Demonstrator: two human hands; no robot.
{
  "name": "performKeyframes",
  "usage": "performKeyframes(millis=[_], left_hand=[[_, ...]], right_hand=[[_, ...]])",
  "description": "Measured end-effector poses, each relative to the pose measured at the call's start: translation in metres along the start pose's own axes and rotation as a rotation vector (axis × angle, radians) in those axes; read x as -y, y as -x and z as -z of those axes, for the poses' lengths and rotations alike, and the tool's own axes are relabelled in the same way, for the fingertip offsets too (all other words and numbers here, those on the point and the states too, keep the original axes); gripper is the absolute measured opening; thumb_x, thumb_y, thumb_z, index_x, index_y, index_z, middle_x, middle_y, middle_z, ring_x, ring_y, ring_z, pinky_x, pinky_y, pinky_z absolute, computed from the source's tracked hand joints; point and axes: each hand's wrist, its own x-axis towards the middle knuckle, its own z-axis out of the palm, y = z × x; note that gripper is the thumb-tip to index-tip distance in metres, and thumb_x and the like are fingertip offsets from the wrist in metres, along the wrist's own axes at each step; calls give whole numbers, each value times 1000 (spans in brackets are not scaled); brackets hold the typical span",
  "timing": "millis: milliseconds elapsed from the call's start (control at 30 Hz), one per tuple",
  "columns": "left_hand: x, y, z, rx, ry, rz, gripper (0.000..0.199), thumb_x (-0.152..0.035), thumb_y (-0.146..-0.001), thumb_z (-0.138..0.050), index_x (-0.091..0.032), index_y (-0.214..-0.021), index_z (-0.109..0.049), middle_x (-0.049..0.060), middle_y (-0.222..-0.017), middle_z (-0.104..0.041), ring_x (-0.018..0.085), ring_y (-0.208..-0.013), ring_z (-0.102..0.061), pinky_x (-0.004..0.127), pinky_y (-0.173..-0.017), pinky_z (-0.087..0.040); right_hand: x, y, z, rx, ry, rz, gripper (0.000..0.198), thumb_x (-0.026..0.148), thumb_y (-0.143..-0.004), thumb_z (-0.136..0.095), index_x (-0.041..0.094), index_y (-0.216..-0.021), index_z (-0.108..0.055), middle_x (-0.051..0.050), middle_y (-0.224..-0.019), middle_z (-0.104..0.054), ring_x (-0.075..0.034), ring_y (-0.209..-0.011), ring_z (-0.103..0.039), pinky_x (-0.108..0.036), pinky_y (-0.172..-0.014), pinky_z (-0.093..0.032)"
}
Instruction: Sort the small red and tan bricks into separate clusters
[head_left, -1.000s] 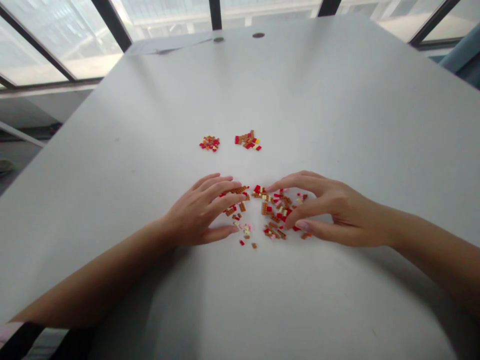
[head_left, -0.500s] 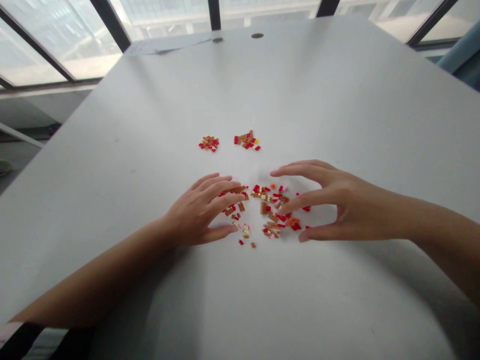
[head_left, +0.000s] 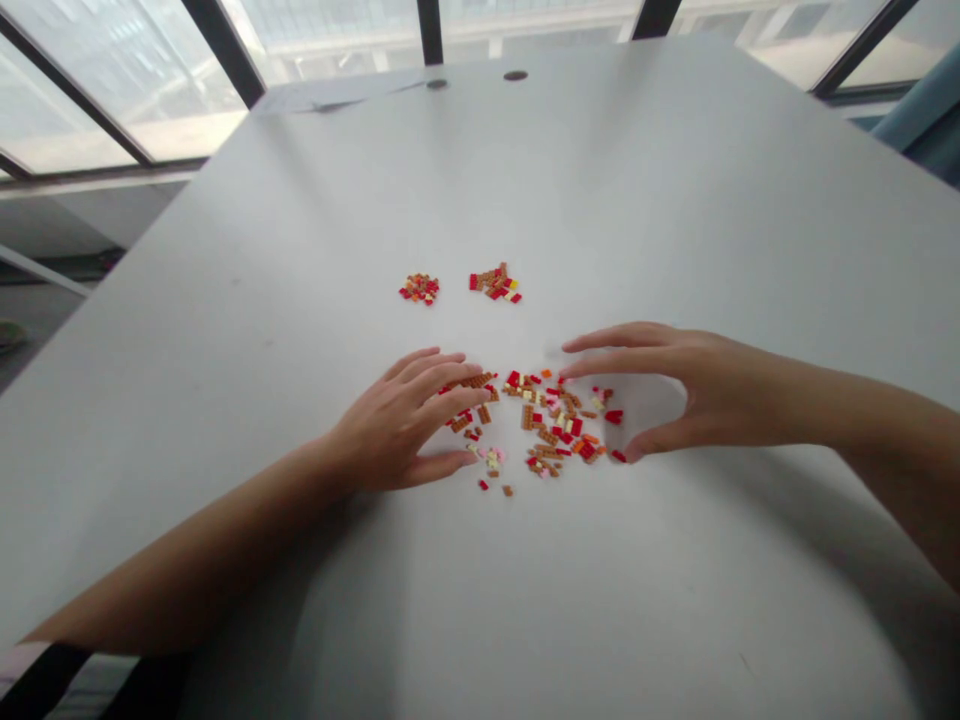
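Observation:
Small toy building bricks in red, brown, orange, cream and pink lie scattered between my two hands. My left hand [head_left: 409,420] rests over the left group of bricks [head_left: 482,413], fingers spread and partly hiding it. My right hand [head_left: 667,385] is held open at the right side of the larger spread of bricks [head_left: 551,420], its thumb tip beside a small red brick [head_left: 619,456]. Nothing shows between the fingers of either hand. Near my left thumb lie some cream and pink bricks [head_left: 493,457].
Farther back on the white table [head_left: 645,180] are two small brick piles, a left pile [head_left: 419,289] and a right pile [head_left: 495,282]. Two round holes pierce the table near its far edge, by the windows. A blue curtain-like cloth [head_left: 922,120] hangs at the right.
My right hand has drawn back to the right, off the larger spread, uncovering bricks at its right side. My left hand has stayed in place.

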Motion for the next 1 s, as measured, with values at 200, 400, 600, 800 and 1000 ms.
performKeyframes(millis=[200,400,600,800,1000], left_hand=[[0,1,-1,-6,-9,0,48,-47,-97,-54,-18,-136,-51,15,-138,-60,29,-135,-52,50,-118,-37],[-2,0,1,-21,-11,-15,45,-45,-98,-55,-18,-134,-51,14,-138,-62,27,-135,-52,48,-118,-37],[-7,-1,10,-66,15,-93,33,-33,-100,-53,-19,-130,-53,11,-139,-63,24,-139,-51,45,-118,-39],[-20,0,24,-329,98,27,22,-19,-92,-61,-20,-114,-62,8,-117,-75,21,-120,-66,40,-105,-52],[-29,1,28,-538,91,262,11,-19,-93,-58,-19,-102,-65,8,-107,-75,20,-107,-68,40,-99,-53]], right_hand=[[-13,10,10,50,-86,-146,84,61,-70,-79,31,-144,-55,-5,-99,-73,-21,-75,-68,-36,-68,-58],[-2,0,-3,75,-237,-195,53,53,-79,-73,25,-124,-68,-4,-87,-74,-20,-70,-70,-35,-67,-60],[21,-5,2,-134,-140,-160,39,48,-88,-63,24,-118,-70,-5,-98,-77,-21,-84,-73,-39,-82,-60],[43,7,-10,-274,46,-140,48,51,-97,-49,23,-134,-59,-12,-139,-63,-28,-126,-61,-51,-107,-50],[69,2,-54,-202,23,-220,71,58,-99,-35,12,-153,-35,-21,-158,-39,-31,-148,-33,-59,-121,-28]])
